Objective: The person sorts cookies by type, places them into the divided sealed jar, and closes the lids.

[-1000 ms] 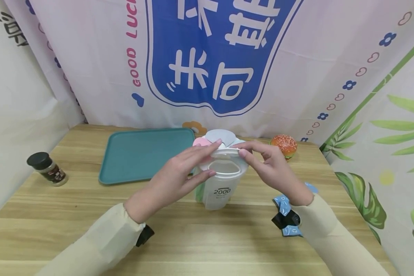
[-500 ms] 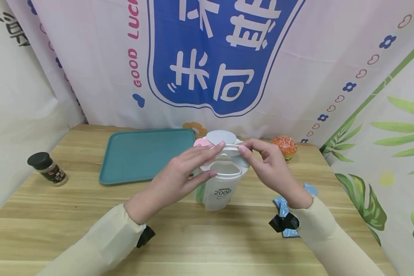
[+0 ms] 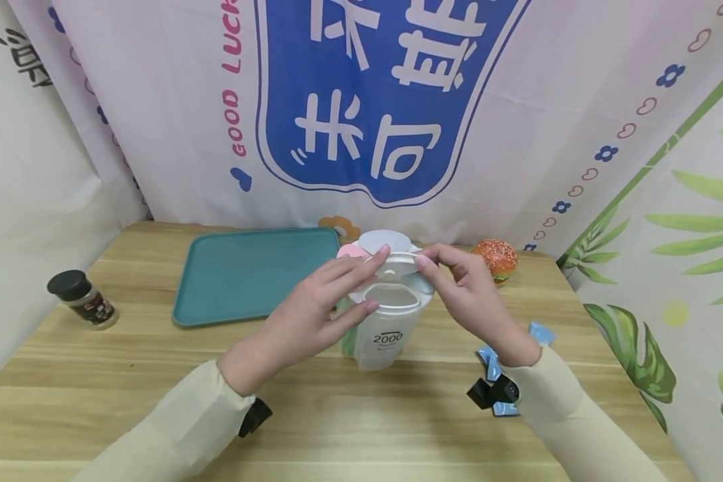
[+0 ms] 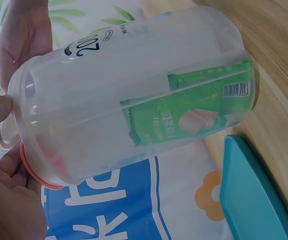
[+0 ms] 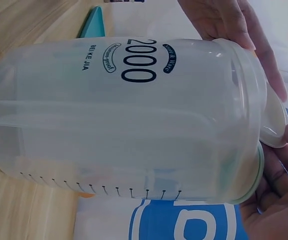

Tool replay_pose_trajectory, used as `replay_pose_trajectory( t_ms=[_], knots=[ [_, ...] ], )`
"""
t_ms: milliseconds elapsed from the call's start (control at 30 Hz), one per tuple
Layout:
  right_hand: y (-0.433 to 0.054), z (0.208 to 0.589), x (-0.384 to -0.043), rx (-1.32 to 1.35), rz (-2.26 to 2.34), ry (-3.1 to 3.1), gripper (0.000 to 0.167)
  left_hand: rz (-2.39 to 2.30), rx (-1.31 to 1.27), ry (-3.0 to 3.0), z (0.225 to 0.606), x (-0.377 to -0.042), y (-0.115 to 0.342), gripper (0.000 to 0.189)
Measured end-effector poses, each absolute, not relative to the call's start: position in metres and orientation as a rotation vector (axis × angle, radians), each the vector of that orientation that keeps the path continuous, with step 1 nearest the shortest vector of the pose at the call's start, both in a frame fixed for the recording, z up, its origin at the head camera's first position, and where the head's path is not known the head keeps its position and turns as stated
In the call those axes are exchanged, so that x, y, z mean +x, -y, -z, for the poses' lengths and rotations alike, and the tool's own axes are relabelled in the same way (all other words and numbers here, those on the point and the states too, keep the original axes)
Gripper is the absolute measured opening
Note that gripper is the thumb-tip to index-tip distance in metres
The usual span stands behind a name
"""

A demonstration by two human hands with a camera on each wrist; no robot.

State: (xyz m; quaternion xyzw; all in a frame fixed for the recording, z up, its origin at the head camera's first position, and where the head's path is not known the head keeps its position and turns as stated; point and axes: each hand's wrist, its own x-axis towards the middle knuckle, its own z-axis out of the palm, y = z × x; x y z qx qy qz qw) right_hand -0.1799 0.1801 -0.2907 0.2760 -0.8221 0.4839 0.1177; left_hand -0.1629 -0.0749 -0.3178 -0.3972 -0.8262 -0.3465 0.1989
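Note:
A translucent storage canister (image 3: 381, 338) marked "2000" stands upright on the table. Its top carries several flip lids, among them a pink one (image 3: 352, 250) and a pale one (image 3: 385, 241) at the back. The front flip lid (image 3: 402, 265) is tilted up, uncovering the opening below. My right hand (image 3: 472, 298) pinches that lid's right edge between thumb and forefinger. Fairly straight fingers of my left hand (image 3: 310, 311) rest at its left side, thumb at the front rim. Green cake packets (image 4: 188, 107) show through the wall in the left wrist view.
A teal tray (image 3: 259, 271) lies behind, to the left. At far left leans a black-capped spice jar (image 3: 84, 301). A toy burger (image 3: 495, 260) sits at the back right. Small blue packets (image 3: 489, 361) lie beside my right wrist, partly hidden by a black wrist camera (image 3: 494, 391).
The front flip lid has tilted further up, showing more of its underside. My right hand keeps its pinch; my left hand has barely moved.

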Motion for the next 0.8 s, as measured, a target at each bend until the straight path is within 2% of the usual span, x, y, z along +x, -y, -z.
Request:
replay_pose_trajectory(
  t_ms=[567,800],
  knots=[
    [-0.207,0.304,-0.182,0.923,-1.619,2.199,0.021,1.031,-1.08,2.297,0.317,-0.16,0.075,0.069],
    [-0.233,0.315,-0.18,0.798,-1.517,2.355,0.02,1.026,-1.067,2.312,0.317,-0.159,0.074,0.069]
  ],
)
